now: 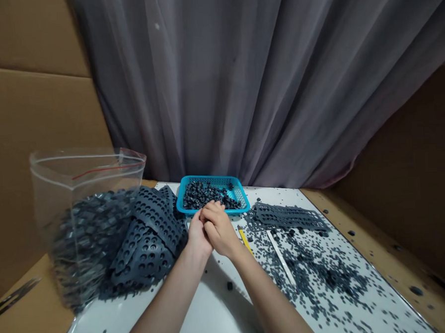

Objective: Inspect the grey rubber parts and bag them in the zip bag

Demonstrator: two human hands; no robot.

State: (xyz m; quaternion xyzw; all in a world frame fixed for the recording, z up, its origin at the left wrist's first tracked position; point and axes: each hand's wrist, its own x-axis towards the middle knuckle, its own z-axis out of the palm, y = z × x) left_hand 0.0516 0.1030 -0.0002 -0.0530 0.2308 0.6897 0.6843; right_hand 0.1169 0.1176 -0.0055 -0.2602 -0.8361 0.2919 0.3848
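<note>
My left hand (198, 232) and my right hand (218, 227) are pressed together just in front of a blue plastic basket (213, 212). The right fingers curl over the left hand, and both look closed. Anything between the palms is hidden. Inside the basket lie many small black ring-like pieces (199, 193). Left of my hands is a heap of dark rubbery sheets (151, 235) with rows of round holes. A clear zip bag (88, 233) full of dark pieces stands against that heap.
Right of my hands, a yellow-handled tool (245, 241) and a white strip (281, 258) lie on the white table (218, 311). Small dark discs (325, 275) are scattered around a perforated strip (290, 216). Metal tweezers (15, 297) lie far left. Cardboard and a grey curtain (218, 87) enclose the table.
</note>
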